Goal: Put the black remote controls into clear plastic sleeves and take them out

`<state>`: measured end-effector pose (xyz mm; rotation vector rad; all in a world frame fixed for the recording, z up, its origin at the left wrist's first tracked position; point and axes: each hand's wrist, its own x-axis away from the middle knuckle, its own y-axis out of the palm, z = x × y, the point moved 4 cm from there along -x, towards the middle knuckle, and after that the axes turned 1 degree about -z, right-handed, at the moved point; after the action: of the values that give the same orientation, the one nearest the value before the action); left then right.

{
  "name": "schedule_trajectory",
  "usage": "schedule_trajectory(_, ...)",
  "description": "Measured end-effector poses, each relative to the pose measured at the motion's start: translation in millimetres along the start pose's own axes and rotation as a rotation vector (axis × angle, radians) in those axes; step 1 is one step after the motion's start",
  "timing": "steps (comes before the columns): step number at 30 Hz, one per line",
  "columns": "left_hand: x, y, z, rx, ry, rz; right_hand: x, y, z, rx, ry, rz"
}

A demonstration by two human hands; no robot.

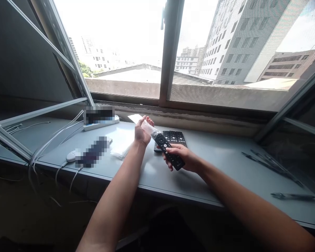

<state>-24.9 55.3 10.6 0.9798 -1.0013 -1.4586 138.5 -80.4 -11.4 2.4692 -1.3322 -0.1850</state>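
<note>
Right hand (180, 155) grips remote (170, 149), thumb on the button face, fingers curled under. Left hand (142, 133), fingers bent up, holds clear bag (149, 128). Remote sits between the hands, slanting: near end sticks out past right fingers, far end meets bag, close to left hand. Can't tell how far in it goes. Both hands are above desk (220, 150). Row of other remotes (177, 135) lies on desk just beyond right hand, window side, partly covered by the held one. Loose bags (120, 151) on desk, left of left hand. Farther left: power strip (102, 125), white charger (71, 156), cables (65, 129). Far right: dark tools (291, 196), blurred.
</note>
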Motion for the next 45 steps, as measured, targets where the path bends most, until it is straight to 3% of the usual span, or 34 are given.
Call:
schedule_trajectory(9,24,16.0,-29,-0.164,-0.228,-0.277,-7,-5,5,-0.054,-0.093,0.09)
schedule_trajectory(15,37,22.9,-42,-0.28,-0.317,-0.364,-10,-9,6,-0.032,-0.15,0.132)
schedule_trajectory(22,38,24.0,-45,-0.287,-0.396,-0.309,-13,-12,12,-0.008,-0.159,0.147)
schedule_trajectory(30,26,23.4,-22,-0.071,-0.189,-0.166,-6,-2,16,0.031,0.065,0.026)
schedule_trajectory(34,27,24.1,-20,-0.075,-0.186,-0.167,-7,-4,20,0.043,0.06,0.009)
schedule_trajectory(38,30,24.2,-32,-0.147,-0.241,-0.211,-8,-3,20,0.016,0.006,0.025)
schedule_trajectory(45,49,26.0,-48,-0.475,-0.447,-0.431,-14,-5,15,-0.056,-0.141,0.112)
